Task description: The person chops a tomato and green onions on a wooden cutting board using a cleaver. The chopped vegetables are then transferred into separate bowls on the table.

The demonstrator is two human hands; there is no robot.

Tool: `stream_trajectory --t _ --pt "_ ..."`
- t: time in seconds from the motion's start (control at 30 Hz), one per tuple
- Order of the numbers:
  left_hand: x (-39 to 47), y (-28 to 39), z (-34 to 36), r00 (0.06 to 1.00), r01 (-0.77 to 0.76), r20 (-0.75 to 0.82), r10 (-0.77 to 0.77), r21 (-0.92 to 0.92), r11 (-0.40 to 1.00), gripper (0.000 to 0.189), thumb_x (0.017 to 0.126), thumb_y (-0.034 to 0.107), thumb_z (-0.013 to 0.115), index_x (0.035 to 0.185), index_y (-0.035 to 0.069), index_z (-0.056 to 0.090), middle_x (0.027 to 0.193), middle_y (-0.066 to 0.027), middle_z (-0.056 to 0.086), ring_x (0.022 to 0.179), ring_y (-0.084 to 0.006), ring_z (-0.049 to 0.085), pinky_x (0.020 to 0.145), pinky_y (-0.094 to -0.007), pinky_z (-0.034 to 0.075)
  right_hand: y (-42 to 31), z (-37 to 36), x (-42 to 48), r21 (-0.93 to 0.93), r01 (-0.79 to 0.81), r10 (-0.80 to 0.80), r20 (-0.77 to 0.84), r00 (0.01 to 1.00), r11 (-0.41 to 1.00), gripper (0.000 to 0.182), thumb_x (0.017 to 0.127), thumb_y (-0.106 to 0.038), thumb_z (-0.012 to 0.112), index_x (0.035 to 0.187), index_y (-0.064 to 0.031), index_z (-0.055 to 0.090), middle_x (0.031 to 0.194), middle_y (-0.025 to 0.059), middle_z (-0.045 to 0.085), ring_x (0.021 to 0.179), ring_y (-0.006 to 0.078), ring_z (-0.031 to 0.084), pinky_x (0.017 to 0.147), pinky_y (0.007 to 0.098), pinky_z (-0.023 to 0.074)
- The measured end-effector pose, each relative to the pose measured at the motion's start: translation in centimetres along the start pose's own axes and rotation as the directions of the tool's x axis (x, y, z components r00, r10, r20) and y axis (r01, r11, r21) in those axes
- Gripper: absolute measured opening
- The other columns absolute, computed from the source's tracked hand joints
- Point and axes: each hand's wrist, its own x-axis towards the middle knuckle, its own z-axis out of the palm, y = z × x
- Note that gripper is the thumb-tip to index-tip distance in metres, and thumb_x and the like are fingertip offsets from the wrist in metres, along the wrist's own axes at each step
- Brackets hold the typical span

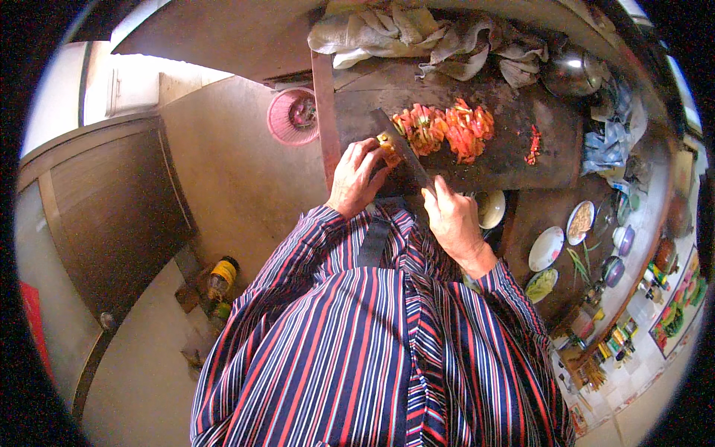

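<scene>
My right hand grips the handle of a kitchen knife, whose dark blade slants up and left over the worktop. My left hand pins a small yellow-orange piece of food against the dark wooden worktop. That piece sits right beside the blade, and its exact kind is hard to make out. Just beyond the knife lies a heap of sliced tomatoes, red and orange. Farther right is a short row of chopped red chillies.
A pink plastic basket with scraps stands by the worktop's left end. Crumpled cloths and a metal pot line the back. To the right are a pale bowl, a plate of beige food, a white plate and scallions.
</scene>
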Motion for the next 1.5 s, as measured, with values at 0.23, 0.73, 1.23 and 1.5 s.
stream_trajectory --t 0.23,0.73,1.23,1.5 --pt "0.5 0.3 -0.3 0.999 -0.04 0.001 0.04 -0.006 0.999 0.039 0.069 0.007 0.069 0.105 0.003 0.054 0.11 -0.0158 0.052 0.098 -0.0325 0.052 0.084 -0.0383 0.046 -0.1 2.1 1.9 0.117 -0.082 0.085 -0.021 0.996 0.99 0.025 0.088 -0.016 0.054 0.1 0.0048 0.055 0.056 0.0189 0.056 0.052 0.0344 0.059 0.047 0.0428 0.0457" --pt "0.0 0.3 -0.2 1.0 0.017 -0.004 -0.017 -0.03 0.999 0.038 0.07 0.005 0.068 0.105 0.004 0.055 0.109 -0.0152 0.051 0.099 -0.0324 0.053 0.084 -0.0377 0.046 0.1 1.2 -0.5 0.04 -0.028 0.028 -0.013 1.0 0.999 0.026 0.089 -0.018 0.052 0.102 0.0045 0.055 0.055 0.0187 0.056 0.049 0.0329 0.059 0.045 0.0431 0.0454" --pt "0.5 0.5 -0.4 0.999 -0.038 0.01 0.039 -0.045 0.998 0.029 0.07 0.002 0.066 0.098 0.002 0.057 0.107 -0.0135 0.052 0.096 -0.0308 0.052 0.083 -0.0367 0.046 0.0 1.9 1.4 0.103 0.02 -0.005 -0.139 0.99 0.994 0.021 0.088 -0.017 0.053 0.097 0.003 0.053 0.055 0.0175 0.056 0.05 0.0339 0.058 0.047 0.043 0.0458" --pt "0.2 0.5 -0.4 1.0 0.0 0.019 0.001 -0.033 0.999 0.029 0.071 0.003 0.066 0.099 0.001 0.055 0.11 -0.0158 0.052 0.098 -0.0329 0.053 0.084 -0.0376 0.047 -1.0 0.9 -0.4 0.074 -0.065 0.062 0.04 0.997 0.995 0.027 0.086 -0.015 0.057 0.101 0.0073 0.055 0.058 0.0203 0.057 0.054 0.0355 0.059 0.047 0.0424 0.0447"
